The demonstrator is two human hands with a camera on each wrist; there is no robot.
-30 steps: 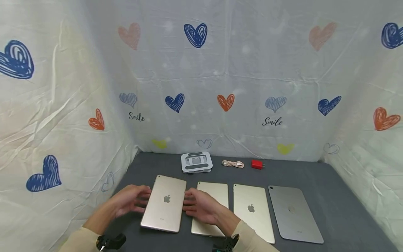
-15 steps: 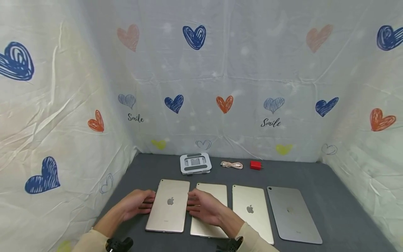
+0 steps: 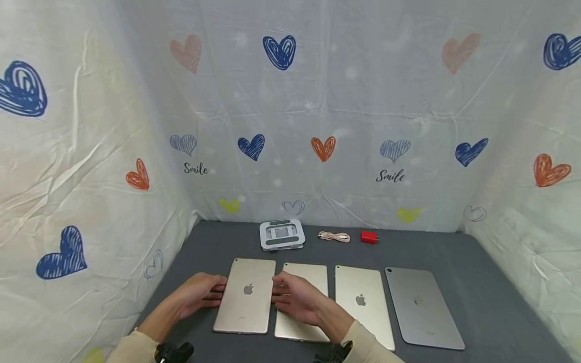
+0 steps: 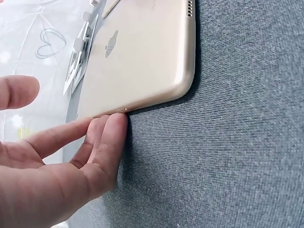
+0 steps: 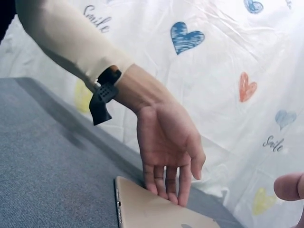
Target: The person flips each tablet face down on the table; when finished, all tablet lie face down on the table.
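A gold tablet (image 3: 245,297) lies back side up at the left end of a row, flat on the grey table. My left hand (image 3: 199,296) touches its left edge with extended fingertips; the left wrist view shows those fingers (image 4: 111,137) against its side button, thumb raised clear. Along the right edge stands my right hand (image 3: 299,300), fingertips close to the rim and palm over the neighbouring gold tablet (image 3: 306,277), partly covering it. In the right wrist view only the thumb of that hand (image 5: 290,186) shows. Neither hand wraps round the tablet.
Right of these lie another gold tablet (image 3: 364,302) and a grey tablet (image 3: 422,305). Behind the row sit a folded white-grey stand (image 3: 282,235), a coiled pink cable (image 3: 334,236) and a red charger plug (image 3: 369,237). A heart-printed curtain (image 3: 290,101) encloses the grey table (image 3: 490,282).
The leftmost tablet has moved right and straightened from a tilted position, now parallel with its neighbour. The left hand followed it rightward; the right hand shifted slightly right.
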